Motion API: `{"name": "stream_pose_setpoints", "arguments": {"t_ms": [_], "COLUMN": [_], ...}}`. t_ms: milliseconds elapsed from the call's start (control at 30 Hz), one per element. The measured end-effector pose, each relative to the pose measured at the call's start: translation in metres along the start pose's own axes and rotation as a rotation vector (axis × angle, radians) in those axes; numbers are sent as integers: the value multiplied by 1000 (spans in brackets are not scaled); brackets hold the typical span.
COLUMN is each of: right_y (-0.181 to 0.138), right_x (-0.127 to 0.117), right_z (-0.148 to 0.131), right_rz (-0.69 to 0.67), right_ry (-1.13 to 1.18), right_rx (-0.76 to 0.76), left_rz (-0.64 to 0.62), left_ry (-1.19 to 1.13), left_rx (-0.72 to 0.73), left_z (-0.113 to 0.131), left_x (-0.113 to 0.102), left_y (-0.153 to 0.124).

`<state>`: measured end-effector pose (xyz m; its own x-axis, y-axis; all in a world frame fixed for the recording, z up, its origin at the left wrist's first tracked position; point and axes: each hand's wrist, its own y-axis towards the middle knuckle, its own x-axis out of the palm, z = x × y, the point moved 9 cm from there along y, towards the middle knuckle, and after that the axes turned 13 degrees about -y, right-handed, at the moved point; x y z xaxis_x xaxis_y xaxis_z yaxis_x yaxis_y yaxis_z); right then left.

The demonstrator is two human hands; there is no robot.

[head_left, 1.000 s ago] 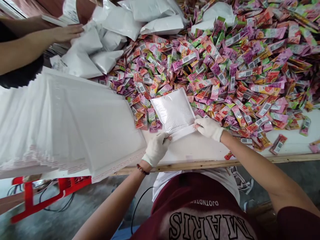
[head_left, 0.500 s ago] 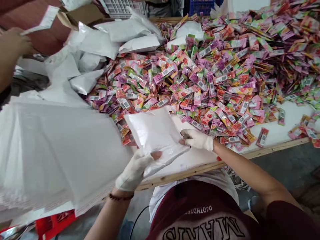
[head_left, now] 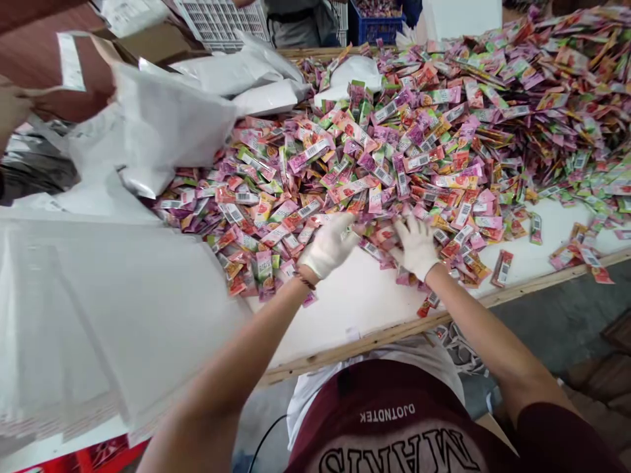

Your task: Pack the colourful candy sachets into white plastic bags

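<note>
My left hand (head_left: pixel 331 244), in a white glove with bare fingertips, reaches into the near edge of a heap of small printed sachets (head_left: pixel 315 154). Its fingers are stretched to the right, slightly blurred, and nothing shows held in them. My right hand (head_left: pixel 418 246), gloved the same way, lies on the sachets to the right with fingers spread. Between the two hands lie several pink and red sachets. A blurred white mailer bag (head_left: pixel 172 118) is at the upper left, above other filled white bags, away from both hands.
A stack of flat white mailer bags (head_left: pixel 133 315) covers the table's left. The white tabletop (head_left: pixel 355 295) has a wooden front edge (head_left: pixel 345 348). Another person's hand (head_left: pixel 12 108) is at far left, near a cardboard box (head_left: pixel 152 46). A blue crate (head_left: pixel 377 26) stands behind.
My hands have let go of the filled white mailer bag and moved up onto the sachets. A blurred white bag now shows at the upper left. The other person's hand has shifted left.
</note>
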<state>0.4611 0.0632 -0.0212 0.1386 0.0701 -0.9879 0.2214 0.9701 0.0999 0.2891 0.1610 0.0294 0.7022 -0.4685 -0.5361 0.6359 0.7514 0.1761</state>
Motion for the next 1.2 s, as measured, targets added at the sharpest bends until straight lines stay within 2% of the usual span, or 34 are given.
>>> {"name": "stream_pose_setpoints", "arguments": {"t_ms": [67,100,167,233,300,400,500,567,633,700,767,833,933,1033,1100,1200], "right_y": [-14,-23,-46,-67,-80,-82,-65,-51,-38,-26,-18,-19,-31,-37,-32,-12], "right_x": [12,15,17,19,20,9,-16,-30,-33,-24,-11,-2,-9,-21,-27,-32], "right_z": [-28,-40,-52,-47,-31,-3,8,-5,-31,-58,-76,-83,-74,-44,-23,-8], "right_rz": [-9,-3,12,1,-33,-48,26,64,44,-30,-109,-141,-83,-54,-37,28], "right_ry": [1,9,32,42,37,99,235,291,292,235,163,159,356,581,606,457], "right_rx": [-110,-179,-329,-457,-532,-538,-464,-463,-518,-551,-542,-533,-528,-403,-303,-279], "left_rz": [-137,-199,-278,-304,-303,-274,-165,-130,-206,-333,-418,-439,-347,-121,6,47], "left_ry": [222,323,471,546,580,568,503,467,491,585,678,677,462,151,7,-22], "left_rx": [39,55,58,22,-22,-21,-4,-39,-85,-122,-152,-159,-88,2,40,69], "left_z": [-13,-20,-33,-44,-47,-35,-16,-11,-13,-20,-28,-35,-37,-28,-17,5], "left_x": [45,60,73,70,60,42,16,5,10,23,35,41,35,9,-5,-2], "left_y": [-11,-20,-44,-72,-100,-124,-116,-97,-75,-59,-52,-54,-65,-70,-63,-40]}}
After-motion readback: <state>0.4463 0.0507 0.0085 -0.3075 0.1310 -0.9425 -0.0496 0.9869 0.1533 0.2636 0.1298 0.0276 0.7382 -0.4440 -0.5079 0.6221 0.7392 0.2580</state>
